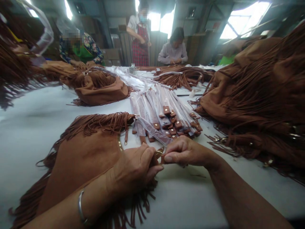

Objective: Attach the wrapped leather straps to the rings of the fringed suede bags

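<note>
A brown fringed suede bag (pixel 81 159) lies on the white table, its fringe trailing along its edges. My left hand (pixel 135 165), with a silver bangle on the wrist, is closed on the bag's edge beside a gold-coloured metal ring (pixel 159 153). Opposite it, my right hand (pixel 187 152) pinches a small brown leather strap end (pixel 163 159) at the ring. Whether the strap end passes through the ring is not clear. A plastic-wrapped strap (pixel 154 132) runs from the bag's upper corner to just behind my hands.
Beyond my hands is a pile of plastic-wrapped straps (pixel 164 111) with brown snap ends. Fringed bags (pixel 247 89) are heaped at right; another bag (pixel 102 90) lies back left. Brown strips (pixel 181 76) lie farther off. Several people work across the table (pixel 181 197).
</note>
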Motion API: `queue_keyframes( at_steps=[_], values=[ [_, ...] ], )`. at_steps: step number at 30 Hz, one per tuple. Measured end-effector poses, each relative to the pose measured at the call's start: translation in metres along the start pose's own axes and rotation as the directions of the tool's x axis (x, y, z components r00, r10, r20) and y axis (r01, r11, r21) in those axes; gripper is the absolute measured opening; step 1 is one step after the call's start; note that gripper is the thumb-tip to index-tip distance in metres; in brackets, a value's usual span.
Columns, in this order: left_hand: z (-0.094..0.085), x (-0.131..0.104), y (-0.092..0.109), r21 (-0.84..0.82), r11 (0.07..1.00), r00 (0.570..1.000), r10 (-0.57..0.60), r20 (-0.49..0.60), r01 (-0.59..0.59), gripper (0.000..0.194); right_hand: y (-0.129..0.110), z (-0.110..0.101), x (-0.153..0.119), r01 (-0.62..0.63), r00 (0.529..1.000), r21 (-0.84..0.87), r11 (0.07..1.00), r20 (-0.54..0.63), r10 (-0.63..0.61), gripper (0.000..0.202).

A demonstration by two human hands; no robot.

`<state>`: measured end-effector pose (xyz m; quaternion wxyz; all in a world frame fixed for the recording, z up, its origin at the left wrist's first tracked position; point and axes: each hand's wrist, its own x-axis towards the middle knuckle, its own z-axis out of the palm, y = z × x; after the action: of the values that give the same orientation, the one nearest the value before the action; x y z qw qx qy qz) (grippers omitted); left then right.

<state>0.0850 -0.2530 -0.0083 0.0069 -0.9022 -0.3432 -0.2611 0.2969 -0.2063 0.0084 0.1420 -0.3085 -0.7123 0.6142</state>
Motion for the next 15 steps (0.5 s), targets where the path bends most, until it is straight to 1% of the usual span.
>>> queue_keyframes(
  at_steps=[2,4,6,8,9,11,12,13,14,15],
  values=[
    [0.001,-0.001,0.0,0.011,1.0,1.0,0.025,0.005,-0.025,0.019,0.0,0.0,0.0,0.006,1.0,-0.012,1.0,-0.017,-0.007,0.031],
    [0.002,-0.001,-0.001,0.034,0.998,0.999,0.044,-0.02,-0.043,0.018,0.0,0.003,0.001,-0.001,1.0,0.006,1.0,-0.026,0.001,0.031],
    [0.004,-0.001,-0.003,0.058,0.998,0.998,0.037,-0.051,-0.034,0.019,-0.001,0.006,0.002,-0.011,0.999,0.038,0.999,-0.047,0.012,0.032],
    [0.004,0.001,-0.004,0.055,0.998,0.997,0.002,-0.078,0.002,0.02,-0.001,0.009,0.004,-0.006,0.997,0.047,0.999,-0.077,0.01,0.033],
    [0.002,0.002,-0.004,0.041,0.999,0.997,-0.024,-0.072,0.027,0.019,-0.001,0.01,0.004,0.006,0.995,0.038,0.999,-0.097,-0.002,0.034],
    [-0.002,0.003,-0.004,0.012,0.995,0.995,-0.101,-0.013,0.101,0.017,0.001,0.011,0.005,0.041,0.989,0.002,0.999,-0.143,-0.04,0.036],
    [-0.004,0.002,-0.003,0.007,0.99,0.989,-0.141,0.039,0.141,0.022,0.001,0.01,0.005,0.058,0.983,-0.019,0.998,-0.172,-0.061,0.037],
    [-0.006,-0.001,-0.002,0.015,0.984,0.979,-0.178,0.095,0.178,0.033,0.002,0.009,0.004,0.073,0.977,-0.033,0.997,-0.198,-0.078,0.037],
    [-0.008,-0.005,0.0,0.037,0.977,0.967,-0.212,0.14,0.209,0.048,0.002,0.008,0.003,0.081,0.973,-0.038,0.996,-0.214,-0.087,0.036],
    [-0.008,-0.01,0.002,0.073,0.969,0.955,-0.244,0.17,0.235,0.06,0.002,0.007,0.002,0.079,0.975,-0.037,0.996,-0.206,-0.085,0.035]
  ],
)
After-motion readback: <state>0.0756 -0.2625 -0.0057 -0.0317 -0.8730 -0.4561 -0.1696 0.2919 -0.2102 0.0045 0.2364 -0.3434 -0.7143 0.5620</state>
